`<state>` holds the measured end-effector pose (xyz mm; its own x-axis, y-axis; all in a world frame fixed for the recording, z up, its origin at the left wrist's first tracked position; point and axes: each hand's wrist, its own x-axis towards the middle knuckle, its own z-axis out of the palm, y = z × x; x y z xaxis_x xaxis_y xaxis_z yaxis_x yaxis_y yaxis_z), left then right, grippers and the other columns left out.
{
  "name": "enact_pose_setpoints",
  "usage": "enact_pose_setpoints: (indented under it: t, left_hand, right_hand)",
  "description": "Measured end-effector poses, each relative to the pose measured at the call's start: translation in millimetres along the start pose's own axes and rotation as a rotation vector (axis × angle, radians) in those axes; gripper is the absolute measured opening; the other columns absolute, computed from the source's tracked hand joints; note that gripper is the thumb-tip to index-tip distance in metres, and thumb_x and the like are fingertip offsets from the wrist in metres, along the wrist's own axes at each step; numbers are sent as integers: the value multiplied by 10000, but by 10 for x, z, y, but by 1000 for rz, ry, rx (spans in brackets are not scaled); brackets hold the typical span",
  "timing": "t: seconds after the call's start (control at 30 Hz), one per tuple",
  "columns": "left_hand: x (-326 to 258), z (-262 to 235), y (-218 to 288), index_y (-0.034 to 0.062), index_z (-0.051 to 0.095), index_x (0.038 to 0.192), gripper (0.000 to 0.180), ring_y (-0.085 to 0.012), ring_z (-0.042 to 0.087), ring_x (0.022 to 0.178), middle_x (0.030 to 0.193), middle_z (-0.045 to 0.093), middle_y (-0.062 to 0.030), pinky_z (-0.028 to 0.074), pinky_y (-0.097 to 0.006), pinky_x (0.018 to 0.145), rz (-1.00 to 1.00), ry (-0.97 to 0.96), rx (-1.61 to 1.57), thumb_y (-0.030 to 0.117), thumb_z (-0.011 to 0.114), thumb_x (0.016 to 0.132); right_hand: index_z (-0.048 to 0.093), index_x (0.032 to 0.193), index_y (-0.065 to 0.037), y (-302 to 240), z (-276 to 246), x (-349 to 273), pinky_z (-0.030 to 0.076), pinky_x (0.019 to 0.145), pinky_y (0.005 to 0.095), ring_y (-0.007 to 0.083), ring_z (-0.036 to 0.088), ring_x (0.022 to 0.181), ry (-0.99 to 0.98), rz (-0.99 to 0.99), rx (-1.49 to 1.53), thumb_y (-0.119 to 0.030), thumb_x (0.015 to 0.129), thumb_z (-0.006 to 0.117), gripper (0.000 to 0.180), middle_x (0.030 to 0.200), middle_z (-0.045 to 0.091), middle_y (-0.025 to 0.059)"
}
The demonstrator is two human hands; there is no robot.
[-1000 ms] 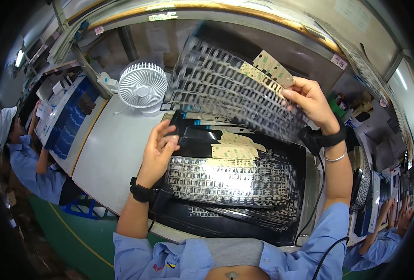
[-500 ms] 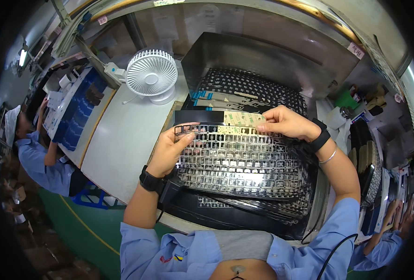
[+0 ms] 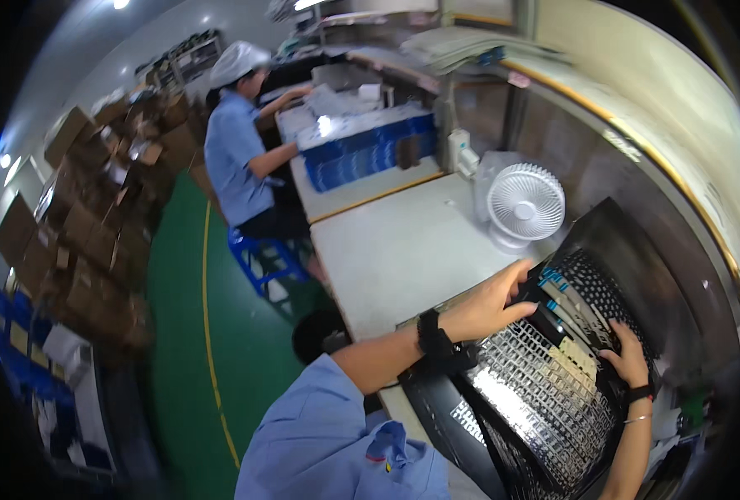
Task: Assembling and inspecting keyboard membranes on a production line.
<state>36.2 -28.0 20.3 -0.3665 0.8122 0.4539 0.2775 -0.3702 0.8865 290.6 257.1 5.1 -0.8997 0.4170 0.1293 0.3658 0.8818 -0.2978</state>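
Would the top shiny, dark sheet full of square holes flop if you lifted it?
Probably a bit: the shiny, dark sheet full of square holes looks thin. With so many holes, it's likely light for its size. Its bright glare suggests smoothness, so it might be slippery.

"Reading the view as a clock face, what's on the pale bench (image 3: 386, 262)?"

"A white fan (image 3: 526, 202) at two o'clock; between four and five, a black sheet (image 3: 438, 407) under a pile of keyboard frames (image 3: 545, 379)."

"And the adjoining bench (image 3: 374, 192), at twelve?"

"A blue-sided stack (image 3: 357, 154)."

"The floor (image 3: 178, 358)?"

"Green: a blue stool (image 3: 257, 247) towards nine o'clock, piled cardboard boxes (image 3: 95, 250) farther out that way."
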Motion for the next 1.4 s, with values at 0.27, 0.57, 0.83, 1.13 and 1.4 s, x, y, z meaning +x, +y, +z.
enact_pose_setpoints:
  t: [0.27,0.57,0.83,1.13,1.4]
  left_hand:
    - [-1903,-793,594,-3,549,1163,393,-213,571,1032,1105,604,-119,449,-325,890,-891,-869,-288,277,590,891]
    - [-4108,-1688,-531,20,555,1180,388,-205,570,1020,1073,609,-107,456,-305,868,-920,-583,232,286,576,900]
    - [-3976,-1932,-387,23,552,1185,387,-209,557,1041,1088,600,-110,448,-313,881,-919,-522,281,283,576,899]
    - [-3903,-1810,-417,27,549,1190,387,-214,542,1064,1106,590,-113,437,-321,895,-920,-416,281,280,576,899]
    - [-3905,-1551,-461,30,546,1195,387,-218,528,1085,1122,582,-115,429,-328,908,-944,-325,250,277,576,899]
  right_hand:
    - [575,1125,8,-1344,-953,-967,381,957,351,297,527,1104,-4,86,375,-112,747,657,404,1156,576,167]
    - [419,1313,-68,-1660,235,-2739,446,816,328,220,547,912,-1584,386,549,-155,841,609,516,1144,564,100]
    - [434,1289,-67,-1436,608,-2984,448,813,328,221,553,907,-1513,360,578,-159,837,611,495,1127,570,101]
    - [453,1259,-64,-1338,551,-2923,452,808,329,223,561,900,-1472,345,555,-165,831,615,468,1104,578,102]
    - [470,1232,-62,-1244,382,-2886,455,804,329,225,568,894,-1467,351,533,-170,827,617,445,1084,585,103]
